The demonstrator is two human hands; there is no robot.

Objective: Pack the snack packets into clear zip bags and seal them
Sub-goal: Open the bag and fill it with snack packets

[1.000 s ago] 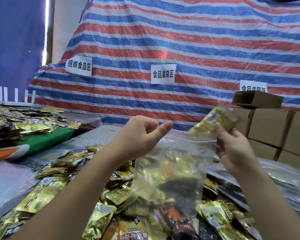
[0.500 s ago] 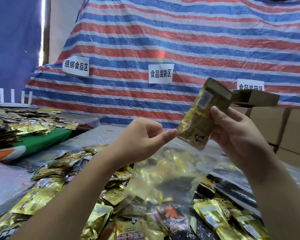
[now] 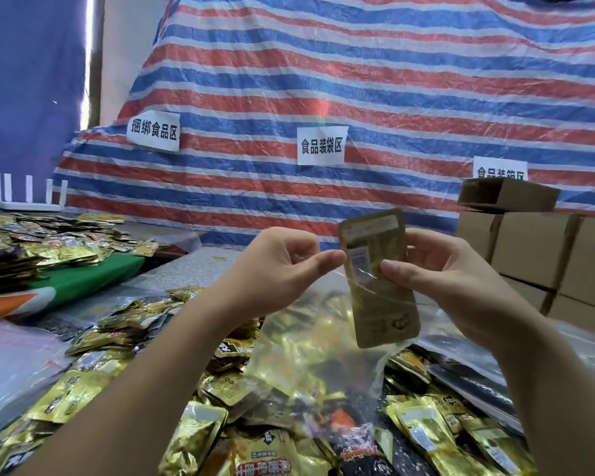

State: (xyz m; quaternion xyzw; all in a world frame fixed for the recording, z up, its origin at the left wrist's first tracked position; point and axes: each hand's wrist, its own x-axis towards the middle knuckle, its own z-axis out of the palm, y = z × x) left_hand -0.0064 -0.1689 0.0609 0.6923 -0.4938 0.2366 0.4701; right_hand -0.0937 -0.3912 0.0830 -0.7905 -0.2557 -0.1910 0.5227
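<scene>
Our left hand (image 3: 275,269) pinches the near left lip of the clear zip bag (image 3: 310,359), which hangs open-mouthed over the heap of gold packets on the table (image 3: 186,266). Just right of that pinch, one gold packet (image 3: 380,280) stands nearly upright, long axis up-down, its lower half already past the bag's rim and its top still above it. Our right hand (image 3: 454,280) holds it mid-length, thumb in front, so we judge the next move is straight down.
</scene>
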